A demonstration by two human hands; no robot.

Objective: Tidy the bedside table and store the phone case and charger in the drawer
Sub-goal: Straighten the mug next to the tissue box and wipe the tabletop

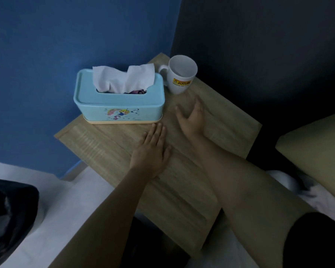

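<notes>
Both hands — left hand [152,151], right hand [193,117] — lie spread, empty, on the bedside table [230,128].

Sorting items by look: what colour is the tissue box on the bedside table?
Light blue tissue box, cartoon print on its side, pale cream base; head view.

bare forearms, black sleeve [317,240] on right arm.
</notes>
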